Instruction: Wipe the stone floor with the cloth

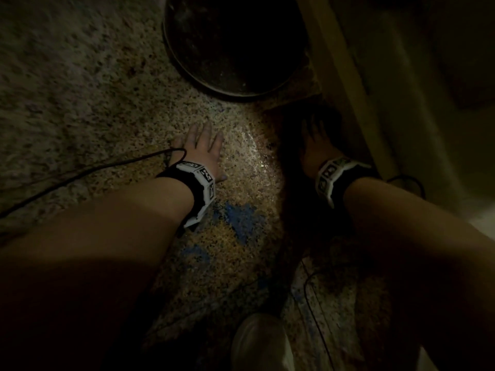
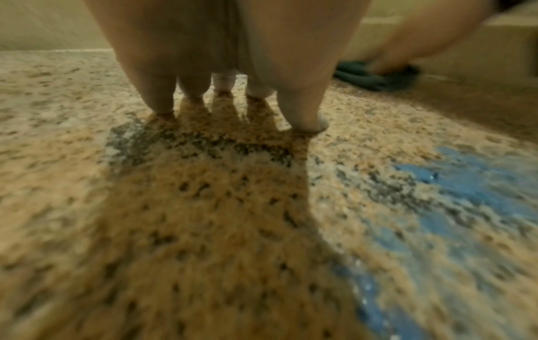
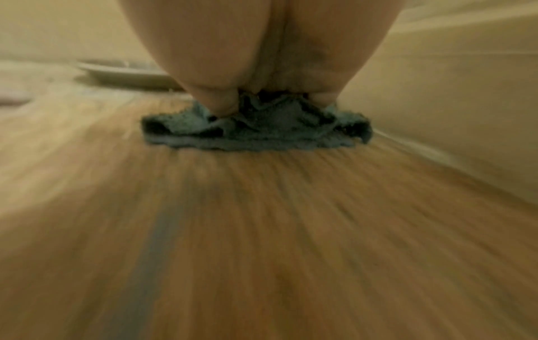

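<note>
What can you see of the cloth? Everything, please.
The cloth is dark teal, with a nubby, terry-like look and ragged edges. It lies bunched and crumpled on the speckled stone floor, close beside a pale wall. The right hand presses down on its top, fingers sinking into the folds. The right wrist view is motion-blurred. In the head view it is lost in shadow.

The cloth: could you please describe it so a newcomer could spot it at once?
Find the wooden edge beside the speckled stone floor. The right hand presses the cloth there. It is crumpled, fuzzy and dark teal, unlike the round dark pan.
</note>
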A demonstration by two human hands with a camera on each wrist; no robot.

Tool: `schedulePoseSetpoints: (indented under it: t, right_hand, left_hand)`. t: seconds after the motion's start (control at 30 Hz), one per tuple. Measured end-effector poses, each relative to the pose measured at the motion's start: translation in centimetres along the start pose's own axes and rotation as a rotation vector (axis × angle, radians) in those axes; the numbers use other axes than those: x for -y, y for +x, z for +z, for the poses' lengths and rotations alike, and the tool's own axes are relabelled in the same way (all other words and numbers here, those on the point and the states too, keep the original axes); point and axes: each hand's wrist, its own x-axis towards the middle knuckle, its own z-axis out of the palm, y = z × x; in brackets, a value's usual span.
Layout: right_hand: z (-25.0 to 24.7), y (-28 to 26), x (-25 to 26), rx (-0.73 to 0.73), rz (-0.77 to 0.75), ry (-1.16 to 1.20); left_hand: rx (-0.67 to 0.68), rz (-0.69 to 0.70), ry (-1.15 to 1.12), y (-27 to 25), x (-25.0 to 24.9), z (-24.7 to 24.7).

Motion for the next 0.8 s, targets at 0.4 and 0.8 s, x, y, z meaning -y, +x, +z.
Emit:
schedulePoseSetpoints:
  t: [0.4, 0.8]
  right_hand:
    - [3.2, -5.5, -2.7, 0.153, 0.092, -0.084]
    - [2.6, -5.6, 3.0, -0.01, 0.342, 0.102]
  left_hand:
    - [-0.037, 0.06, 0.002, -3.3, 1.0, 1.2]
    - [0.043, -0.091, -0.099, -12.6, 4.1, 1.2]
